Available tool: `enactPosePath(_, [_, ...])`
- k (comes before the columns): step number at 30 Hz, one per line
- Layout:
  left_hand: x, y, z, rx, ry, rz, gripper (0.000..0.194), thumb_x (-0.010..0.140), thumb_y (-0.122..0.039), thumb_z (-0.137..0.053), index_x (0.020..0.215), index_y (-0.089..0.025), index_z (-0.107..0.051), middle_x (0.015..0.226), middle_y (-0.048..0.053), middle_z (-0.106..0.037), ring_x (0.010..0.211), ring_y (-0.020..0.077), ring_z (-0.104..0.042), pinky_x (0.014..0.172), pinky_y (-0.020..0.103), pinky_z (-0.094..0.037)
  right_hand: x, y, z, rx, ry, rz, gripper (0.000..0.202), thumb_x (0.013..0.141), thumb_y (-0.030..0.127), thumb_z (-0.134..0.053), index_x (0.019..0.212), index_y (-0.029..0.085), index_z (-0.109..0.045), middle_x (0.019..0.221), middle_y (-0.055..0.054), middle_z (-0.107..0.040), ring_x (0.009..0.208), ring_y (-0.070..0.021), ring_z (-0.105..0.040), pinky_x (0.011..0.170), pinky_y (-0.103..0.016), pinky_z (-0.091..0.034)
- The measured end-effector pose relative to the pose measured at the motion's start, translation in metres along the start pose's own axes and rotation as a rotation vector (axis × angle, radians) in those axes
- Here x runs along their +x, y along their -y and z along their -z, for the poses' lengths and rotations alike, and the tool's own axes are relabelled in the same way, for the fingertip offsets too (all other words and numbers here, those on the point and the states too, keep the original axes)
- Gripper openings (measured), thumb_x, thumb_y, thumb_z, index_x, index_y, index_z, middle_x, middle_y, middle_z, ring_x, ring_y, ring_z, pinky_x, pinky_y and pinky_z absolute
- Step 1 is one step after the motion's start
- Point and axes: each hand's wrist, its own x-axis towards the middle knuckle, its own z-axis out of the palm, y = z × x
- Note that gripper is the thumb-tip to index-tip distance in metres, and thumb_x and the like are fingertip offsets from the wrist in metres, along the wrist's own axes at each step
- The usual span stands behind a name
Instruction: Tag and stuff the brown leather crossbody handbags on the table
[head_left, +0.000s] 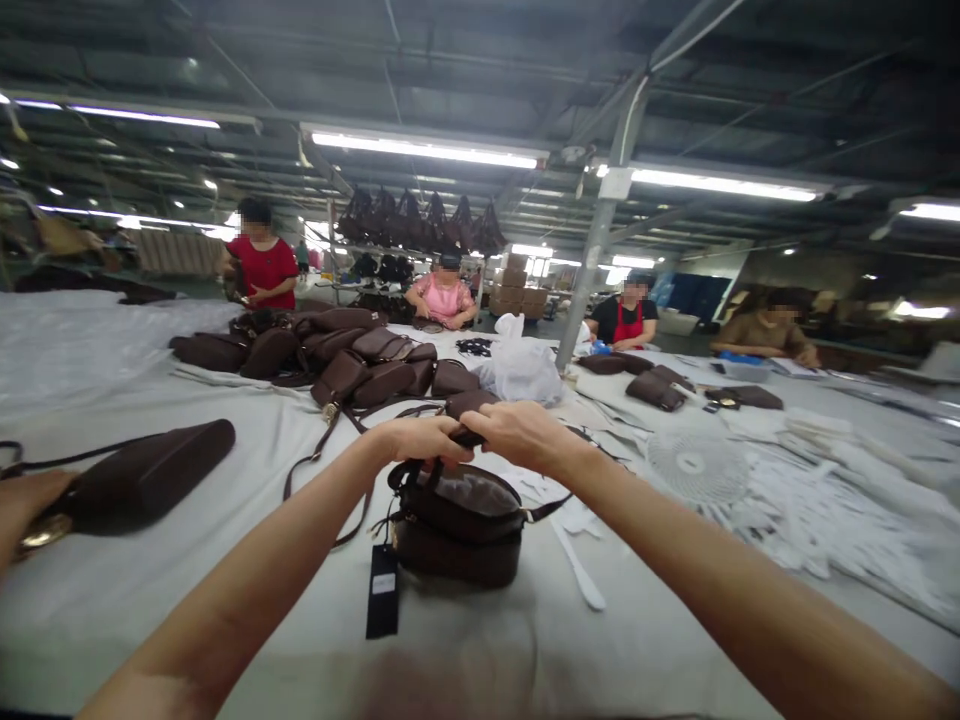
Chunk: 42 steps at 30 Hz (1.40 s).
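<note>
A small dark brown handbag [457, 535] stands on the white table [225, 580] in front of me, its top open and pale paper stuffing showing inside. A black hang tag [383, 590] dangles from its left side. My left hand [420, 440] and my right hand [517, 432] meet just above the bag, both closed on its dark flap at the top rim. A thin brown strap [315, 465] trails away from the bag to the left.
Another brown bag [142, 480] lies at left, touched by someone's hand [26, 505] at the frame edge. A pile of brown bags [337, 360] and a white plastic bag [521, 370] sit farther back. White paper scraps [787, 480] cover the right side. Several workers sit beyond.
</note>
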Motion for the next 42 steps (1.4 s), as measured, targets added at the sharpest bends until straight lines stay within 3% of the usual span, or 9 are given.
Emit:
enactPosePath(5, [0.003,0.001,0.004,0.037,-0.01,-0.044,0.022,0.067,-0.033,-0.068,0.077,-0.018,-0.058,0.061,-0.005,-0.049,0.055,0.012,-0.045,0.047,0.023,-0.034,0.002,-0.014,0.0,-0.01,-0.042,0.03,0.017,0.093,0.025,-0.05,0.107,0.02,-0.058,0.108,-0.009,-0.066,0.089,-0.021,-0.066,0.057,-0.025,-0.037])
enactPosePath(11, [0.008,0.005,0.0,-0.04,-0.009,-0.145,0.022,0.073,-0.034,-0.068,0.083,-0.017,-0.059,0.067,-0.002,-0.06,0.065,0.0149,-0.057,0.061,0.025,-0.044,0.001,-0.023,-0.014,0.067,-0.042,-0.006,0.019,0.092,0.012,-0.044,0.104,0.018,-0.058,0.093,-0.007,-0.07,0.081,-0.0201,-0.067,0.058,-0.025,-0.037])
enactPosePath(15, [0.012,0.018,-0.012,-0.33,-0.057,-0.119,0.024,0.073,-0.033,-0.069,0.079,-0.019,-0.051,0.056,-0.006,-0.051,0.051,0.0107,-0.051,0.062,0.03,-0.051,-0.011,-0.045,-0.035,0.434,-0.156,-0.035,0.028,0.089,0.024,-0.058,0.116,0.019,-0.057,0.11,-0.007,-0.068,0.093,-0.0182,-0.064,0.074,-0.026,-0.044])
enactPosePath(20, [0.014,0.036,-0.017,-0.518,-0.169,-0.11,0.039,0.073,-0.038,-0.073,0.069,-0.02,-0.038,0.052,-0.011,-0.035,0.039,0.0022,-0.028,0.039,0.016,-0.034,-0.07,-0.079,-0.101,0.734,-0.126,-0.603,0.038,0.098,0.025,-0.028,0.103,0.016,-0.065,0.091,-0.005,-0.072,0.077,-0.0138,-0.066,0.069,-0.024,-0.047])
enactPosePath(23, [0.016,0.044,-0.016,-0.577,-0.218,-0.14,0.043,0.072,-0.043,-0.074,0.069,-0.02,-0.038,0.053,-0.011,-0.034,0.039,0.0012,-0.026,0.037,0.015,-0.03,-0.116,-0.073,-0.159,0.691,-0.019,-0.73,0.018,0.084,0.016,-0.053,0.092,0.017,-0.069,0.092,-0.007,-0.073,0.082,-0.0184,-0.066,0.077,-0.029,-0.048])
enactPosePath(25, [0.017,0.047,-0.016,-0.591,-0.227,-0.146,0.043,0.071,-0.044,-0.075,0.071,-0.019,-0.04,0.054,-0.011,-0.035,0.039,0.0008,-0.026,0.037,0.015,-0.031,-0.139,-0.058,-0.196,0.67,0.017,-0.799,0.025,0.075,0.011,-0.061,0.097,0.019,-0.069,0.107,-0.009,-0.071,0.097,-0.0223,-0.063,0.084,-0.032,-0.047])
enactPosePath(29, [0.018,0.048,-0.017,-0.586,-0.229,-0.121,0.043,0.071,-0.045,-0.076,0.074,-0.018,-0.043,0.055,-0.011,-0.035,0.039,0.0007,-0.027,0.038,0.015,-0.031,-0.158,-0.034,-0.249,0.702,0.003,-0.892,0.021,0.082,0.013,-0.054,0.092,0.024,-0.069,0.112,-0.005,-0.07,0.107,-0.0224,-0.058,0.088,-0.032,-0.044])
enactPosePath(36, [0.016,0.05,-0.017,-0.617,-0.273,-0.082,0.041,0.072,-0.046,-0.077,0.08,-0.016,-0.048,0.057,-0.011,-0.034,0.039,0.0,-0.026,0.039,0.015,-0.029,-0.171,-0.052,-0.274,0.973,-0.339,-1.082,0.019,0.083,0.028,-0.054,0.084,0.02,-0.071,0.116,-0.007,-0.069,0.116,-0.0254,-0.055,0.099,-0.036,-0.041])
enactPosePath(42, [0.017,0.049,-0.018,-0.613,-0.292,-0.088,0.042,0.07,-0.046,-0.078,0.081,-0.016,-0.051,0.056,-0.011,-0.034,0.039,0.0001,-0.026,0.039,0.015,-0.029,-0.21,-0.059,-0.256,1.3,-0.746,-1.307,0.06,0.081,0.068,-0.042,0.096,0.016,-0.067,0.105,-0.012,-0.071,0.092,-0.0259,-0.068,0.064,-0.032,-0.055])
